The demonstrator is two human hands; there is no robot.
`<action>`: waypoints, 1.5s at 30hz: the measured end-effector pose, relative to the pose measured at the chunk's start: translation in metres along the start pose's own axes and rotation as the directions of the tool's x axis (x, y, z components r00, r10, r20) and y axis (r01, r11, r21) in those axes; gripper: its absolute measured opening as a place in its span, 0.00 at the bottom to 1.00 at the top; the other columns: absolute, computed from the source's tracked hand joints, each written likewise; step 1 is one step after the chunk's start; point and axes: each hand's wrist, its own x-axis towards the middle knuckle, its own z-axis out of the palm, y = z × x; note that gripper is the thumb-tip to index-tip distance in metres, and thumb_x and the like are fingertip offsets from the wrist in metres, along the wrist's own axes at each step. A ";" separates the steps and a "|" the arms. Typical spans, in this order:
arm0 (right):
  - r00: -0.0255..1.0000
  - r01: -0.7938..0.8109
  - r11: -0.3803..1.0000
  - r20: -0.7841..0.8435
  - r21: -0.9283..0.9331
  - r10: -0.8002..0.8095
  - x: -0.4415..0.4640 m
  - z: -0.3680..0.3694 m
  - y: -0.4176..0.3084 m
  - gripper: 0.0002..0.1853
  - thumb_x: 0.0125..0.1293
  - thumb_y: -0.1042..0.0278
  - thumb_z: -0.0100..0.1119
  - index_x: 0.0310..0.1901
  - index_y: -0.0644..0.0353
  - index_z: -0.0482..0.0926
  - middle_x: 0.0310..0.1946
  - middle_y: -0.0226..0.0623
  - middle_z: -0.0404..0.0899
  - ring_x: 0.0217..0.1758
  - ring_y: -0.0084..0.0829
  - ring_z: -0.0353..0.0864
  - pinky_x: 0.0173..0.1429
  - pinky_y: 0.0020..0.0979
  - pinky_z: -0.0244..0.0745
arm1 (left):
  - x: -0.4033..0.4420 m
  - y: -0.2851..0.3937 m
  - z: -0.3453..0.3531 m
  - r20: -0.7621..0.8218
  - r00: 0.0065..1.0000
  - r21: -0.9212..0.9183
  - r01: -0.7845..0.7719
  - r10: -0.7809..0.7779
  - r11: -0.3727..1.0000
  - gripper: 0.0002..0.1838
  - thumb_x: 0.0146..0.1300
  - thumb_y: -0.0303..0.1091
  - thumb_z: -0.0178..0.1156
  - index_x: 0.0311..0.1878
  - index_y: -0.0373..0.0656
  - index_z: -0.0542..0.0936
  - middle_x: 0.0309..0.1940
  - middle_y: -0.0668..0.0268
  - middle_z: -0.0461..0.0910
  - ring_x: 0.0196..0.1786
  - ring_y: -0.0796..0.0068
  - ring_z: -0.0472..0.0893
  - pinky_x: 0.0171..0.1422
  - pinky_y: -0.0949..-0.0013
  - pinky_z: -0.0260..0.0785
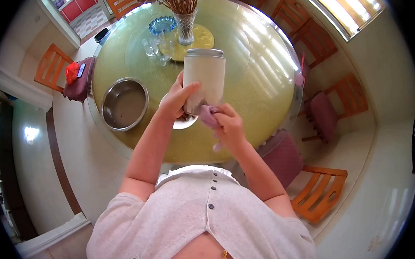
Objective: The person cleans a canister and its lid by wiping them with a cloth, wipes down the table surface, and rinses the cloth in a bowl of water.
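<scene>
My left hand (175, 98) is wrapped round the lower left side of a white canister (204, 77) with a grey top. The canister is held up, roughly upright, above the table. My right hand (230, 126) grips a bunched pinkish-purple cloth (209, 116) against the canister's lower right side. A dark patch shows on the canister's surface beside the cloth. Beneath my left hand, a white dish (185, 124) is mostly hidden, with something brownish partly visible in or above it. To the left stands a steel basin (125, 88) with cloudy liquid in it.
The round table (251, 103) has a glass top. Glass cups (151, 47), a blue glass dish (162, 25) and a glass vase (184, 29) of dried flowers stand toward the far side. Wooden chairs (319, 194) surround the table; a red bag (71, 72) rests on one at left.
</scene>
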 end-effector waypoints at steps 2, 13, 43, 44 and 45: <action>0.802 -0.550 0.740 -0.002 0.388 0.597 0.002 -0.010 -0.012 0.06 0.64 0.77 0.56 0.29 0.60 0.81 0.35 0.35 0.76 0.32 0.30 0.82 0.33 0.29 0.80 | -0.004 -0.004 0.004 -0.010 1.000 -0.069 -0.013 0.013 0.998 0.40 0.57 0.36 0.65 0.70 0.44 0.54 0.59 0.57 0.68 0.59 0.64 0.72 0.60 0.59 0.70; 0.899 -0.188 0.638 -0.130 0.747 0.418 0.025 -0.014 0.020 0.16 0.63 0.79 0.51 0.54 0.65 0.73 0.50 0.41 0.78 0.51 0.34 0.78 0.55 0.33 0.73 | 0.000 -0.009 0.007 0.023 0.996 -0.227 0.090 -0.087 0.970 0.37 0.60 0.39 0.62 0.69 0.44 0.55 0.59 0.57 0.68 0.59 0.65 0.73 0.58 0.60 0.72; 0.875 -0.341 0.892 -0.247 0.298 0.417 0.007 -0.019 -0.002 0.06 0.55 0.81 0.59 0.35 0.64 0.81 0.35 0.38 0.76 0.31 0.29 0.80 0.32 0.31 0.76 | 0.001 -0.015 -0.021 0.224 0.966 -0.397 0.211 -0.128 0.893 0.36 0.60 0.49 0.60 0.66 0.39 0.62 0.58 0.54 0.72 0.59 0.58 0.74 0.61 0.54 0.71; 0.818 -0.428 0.825 -0.230 0.370 0.527 0.013 -0.027 -0.006 0.06 0.56 0.81 0.59 0.35 0.64 0.82 0.35 0.37 0.76 0.31 0.27 0.80 0.31 0.30 0.76 | 0.000 -0.015 -0.019 0.280 0.954 -0.398 0.214 -0.103 0.892 0.36 0.60 0.50 0.60 0.66 0.38 0.63 0.58 0.53 0.72 0.60 0.58 0.74 0.61 0.54 0.70; 0.774 -0.462 0.779 -0.236 0.424 0.588 0.026 -0.034 -0.002 0.06 0.57 0.81 0.58 0.36 0.65 0.82 0.36 0.37 0.76 0.32 0.26 0.79 0.33 0.29 0.75 | -0.001 -0.016 -0.017 0.285 0.952 -0.396 0.219 -0.107 0.892 0.36 0.60 0.50 0.60 0.66 0.38 0.63 0.58 0.53 0.72 0.60 0.58 0.74 0.61 0.54 0.70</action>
